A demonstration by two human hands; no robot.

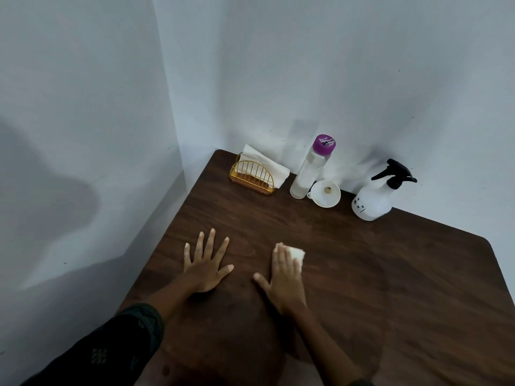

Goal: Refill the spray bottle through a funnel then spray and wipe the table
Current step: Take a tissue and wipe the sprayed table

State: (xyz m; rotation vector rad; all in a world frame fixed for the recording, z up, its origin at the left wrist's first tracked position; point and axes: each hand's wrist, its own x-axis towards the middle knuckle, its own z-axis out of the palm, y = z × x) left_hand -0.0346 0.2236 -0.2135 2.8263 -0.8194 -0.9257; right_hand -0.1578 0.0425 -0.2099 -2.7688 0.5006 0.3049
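Note:
My right hand [284, 277] lies flat on the dark wooden table [390, 288], pressing a folded white tissue [297, 254] under its fingers. My left hand [206, 260] rests flat on the table to the left, fingers spread, holding nothing. The white spray bottle [374, 199] with a black trigger head stands at the back right by the wall. A white funnel [325, 193] lies on the table beside a clear water bottle [310, 168] with a purple cap.
A gold wire napkin holder [252, 175] with white tissues sits at the back left corner. Walls close in behind and to the left of the table. The table's left edge runs just beside my left hand.

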